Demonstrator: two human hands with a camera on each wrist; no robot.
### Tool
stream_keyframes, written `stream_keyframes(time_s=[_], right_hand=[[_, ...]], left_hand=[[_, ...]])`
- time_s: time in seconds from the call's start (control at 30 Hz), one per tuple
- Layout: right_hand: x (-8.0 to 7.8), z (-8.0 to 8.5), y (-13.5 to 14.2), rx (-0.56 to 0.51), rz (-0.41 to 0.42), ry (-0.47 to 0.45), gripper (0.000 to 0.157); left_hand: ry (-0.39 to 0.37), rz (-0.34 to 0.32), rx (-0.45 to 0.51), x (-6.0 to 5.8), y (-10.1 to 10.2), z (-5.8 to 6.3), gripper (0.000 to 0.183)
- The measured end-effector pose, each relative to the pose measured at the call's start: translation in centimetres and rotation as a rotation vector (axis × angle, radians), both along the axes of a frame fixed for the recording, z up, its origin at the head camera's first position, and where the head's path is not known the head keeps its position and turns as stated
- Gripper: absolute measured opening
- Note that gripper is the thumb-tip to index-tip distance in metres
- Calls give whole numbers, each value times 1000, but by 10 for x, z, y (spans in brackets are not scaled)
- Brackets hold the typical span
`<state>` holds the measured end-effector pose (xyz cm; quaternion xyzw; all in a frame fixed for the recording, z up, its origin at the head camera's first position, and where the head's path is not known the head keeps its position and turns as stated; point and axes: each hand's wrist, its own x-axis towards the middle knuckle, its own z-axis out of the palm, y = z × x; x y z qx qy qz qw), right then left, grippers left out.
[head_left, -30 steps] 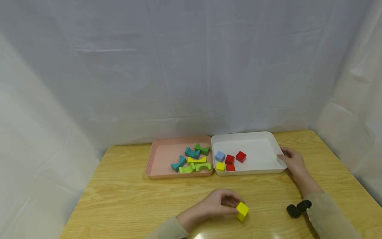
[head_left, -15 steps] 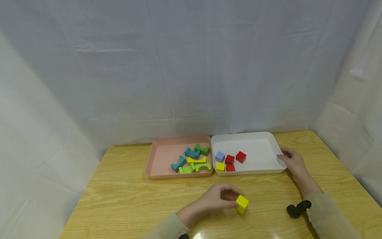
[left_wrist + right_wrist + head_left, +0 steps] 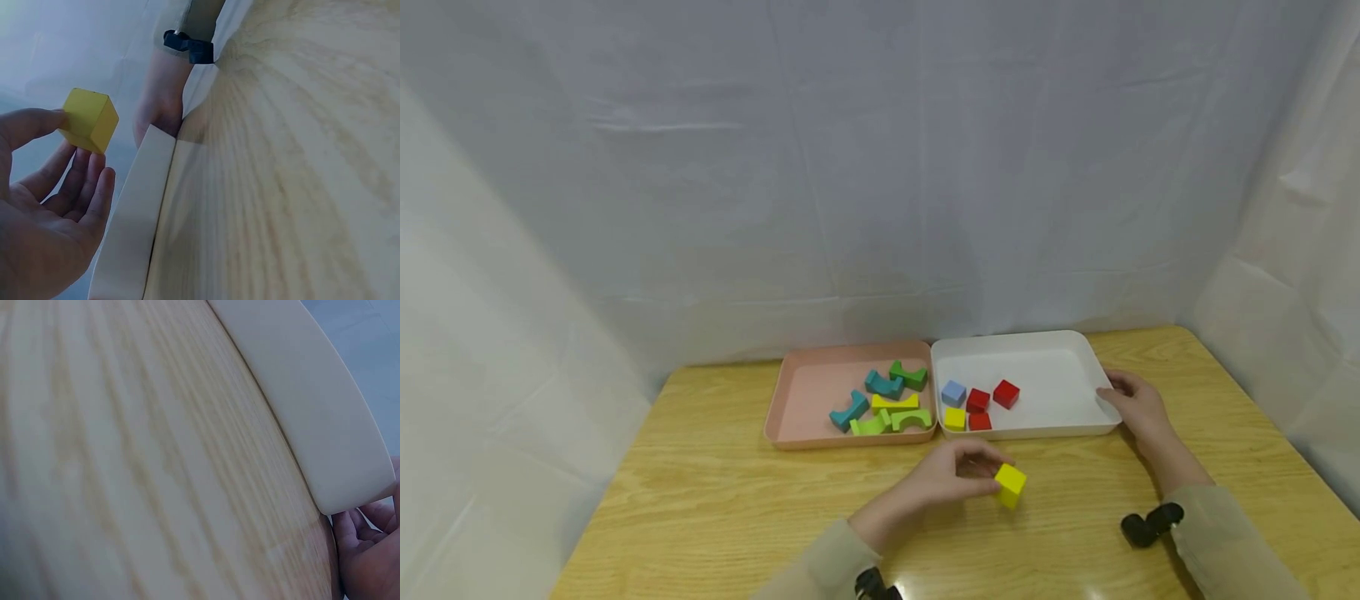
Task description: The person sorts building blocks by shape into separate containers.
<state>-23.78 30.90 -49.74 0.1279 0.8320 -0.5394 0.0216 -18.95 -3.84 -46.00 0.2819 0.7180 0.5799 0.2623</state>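
Observation:
Between the thumb and fingertips of my left hand [image 3: 947, 477] a yellow cube [image 3: 1011, 485] is pinched, held above the table in front of the white tray [image 3: 1052, 379]. The left wrist view shows this cube [image 3: 89, 119] with the thumb at its side and the other fingers under it. My right hand [image 3: 1141, 414] grips the tray's right end, thumb over the rim and fingers outside; in the right wrist view its fingers curl by the tray corner [image 3: 350, 481]. Inside the tray's left part lie three red cubes [image 3: 1006, 394], a light blue cube [image 3: 953, 393] and another yellow cube [image 3: 955, 418].
A pink tray [image 3: 808, 396] stands against the white tray's left side, holding several arch-shaped blocks [image 3: 895, 404] in teal, green and yellow. Both stand at the back of the wooden table [image 3: 715, 492], near a pale curtain [image 3: 865, 167]. Black wrist cameras [image 3: 1150, 525] sit on both sleeves.
My left hand has moved away from me with the yellow cube, closer to the white tray's front side. The right hand and both trays look unmoved.

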Motion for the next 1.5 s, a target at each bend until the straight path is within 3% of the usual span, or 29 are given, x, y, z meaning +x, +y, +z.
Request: stream_keyframes(time_s=[0.57, 0.97, 1.5], right_hand=[[0, 0, 0, 11, -1, 11, 62], [0, 0, -1, -4, -13, -8, 64], [0, 2, 0, 3, -16, -8, 63]], left_hand=[[61, 72, 35, -16, 3, 9, 33], [53, 128, 28, -26, 4, 12, 34], [62, 205, 42, -39, 5, 7, 34]])
